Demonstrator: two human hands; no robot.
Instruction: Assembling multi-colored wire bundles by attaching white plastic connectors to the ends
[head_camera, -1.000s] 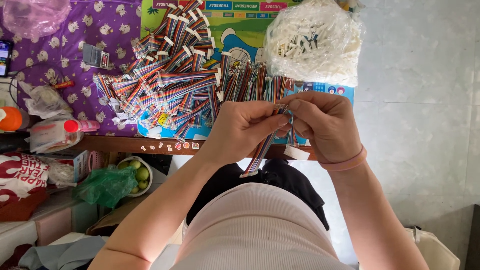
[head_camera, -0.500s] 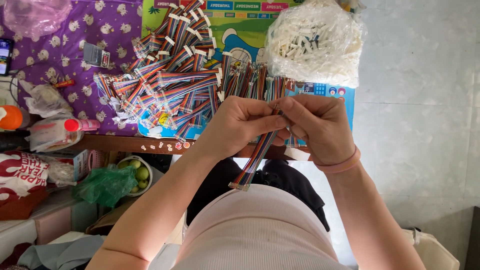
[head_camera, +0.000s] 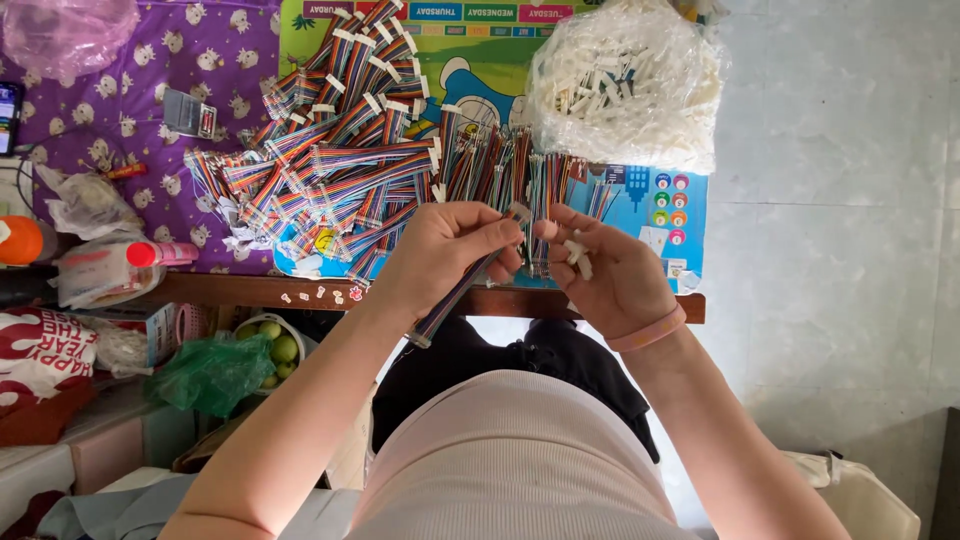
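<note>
We see the flat, multicoloured ribbon cable (head_camera: 462, 290) held above the near edge of the wooden table (head_camera: 250, 291), its long axis running diagonally from its upper end at the fingertips, pointing up and right, down to its lower left end over the lap. Our left hand (head_camera: 445, 255) is closed around the cable's upper part, thumb and fingers pinching it. Our right hand (head_camera: 610, 270), just beside that tip, curls loosely around small white plastic connector housings (head_camera: 577, 255), forefinger extended toward the cable.

A purple patterned cloth (head_camera: 150, 80), a green bag (head_camera: 205, 375) and a red-capped bottle (head_camera: 120, 262) sit left.
</note>
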